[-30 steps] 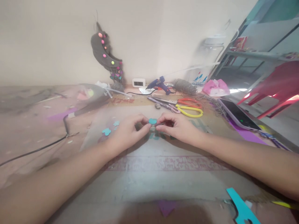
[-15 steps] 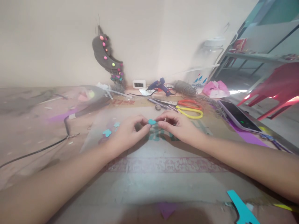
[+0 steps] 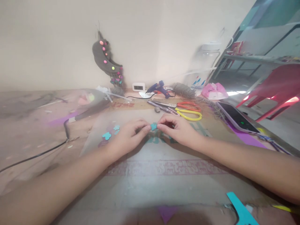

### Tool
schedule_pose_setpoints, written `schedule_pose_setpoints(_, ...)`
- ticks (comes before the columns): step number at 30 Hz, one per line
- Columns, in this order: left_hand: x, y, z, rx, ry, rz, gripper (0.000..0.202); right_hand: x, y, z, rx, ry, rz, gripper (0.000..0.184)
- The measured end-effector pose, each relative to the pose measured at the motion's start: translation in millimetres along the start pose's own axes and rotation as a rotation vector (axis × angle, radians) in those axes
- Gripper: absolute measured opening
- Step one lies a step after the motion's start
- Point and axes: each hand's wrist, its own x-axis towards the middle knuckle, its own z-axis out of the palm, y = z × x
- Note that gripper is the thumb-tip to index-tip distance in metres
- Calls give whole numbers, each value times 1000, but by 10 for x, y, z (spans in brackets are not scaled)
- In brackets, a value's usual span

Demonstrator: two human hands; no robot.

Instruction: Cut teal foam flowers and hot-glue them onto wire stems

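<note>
Between my two hands is a small turquoise flower-shaped cutout (image 3: 153, 126). My left hand (image 3: 133, 132) pinches its left side between thumb and fingertips. From the right, my right hand (image 3: 177, 127) pinches the opposite side the same way. The cutout is held just above the cardboard sheet (image 3: 150, 184). Left of my left hand lie a larger turquoise flower cutout (image 3: 107, 135) and a smaller turquoise cutout (image 3: 116, 127), with purple pieces (image 3: 103, 142) beside them.
Beyond my hands lie yellow-handled scissors (image 3: 192, 116), orange-handled scissors (image 3: 189, 105), a blue glue gun (image 3: 159, 89) and grey yarn (image 3: 185, 90). A phone (image 3: 237, 118) rests at the right. A black cable (image 3: 35, 157) crosses the left. Turquoise scrap (image 3: 241, 209) lies near the front.
The turquoise cutout has turned between my fingers, showing more of its flower shape. My right fingertips have come in onto its right side. The view has shifted slightly.
</note>
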Motion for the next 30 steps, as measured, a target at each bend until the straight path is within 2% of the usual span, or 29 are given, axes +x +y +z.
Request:
schedule_pose_setpoints(4,3,14,2,23,39,-63,22,-1,-5,13,4,-20,-7,18)
schedule_pose_setpoints(8,3,26,6,39,28,-60,20,-6,-22,24,-14,-32,-18,18)
schedule_pose_setpoints(15,36,19,18,26,28,-80,14,-33,-27,36,-102,-35,-118,16)
schedule_pose_setpoints(18,34,14,19,17,23,-91,14,-32,-17,38,-103,-27,-100,15)
schedule_pose_setpoints(21,12,4,13,-65,16,-156,16,-26,-18,39,-87,-5,-62,14)
schedule_pose_setpoints(24,-6,-10,1,-129,50,-197,22,-24,-22,37,-68,2,-38,13)
schedule_pose_setpoints(30,0,-42,4,34,142,-208,34,-27,-35,28,-51,2,-15,14)
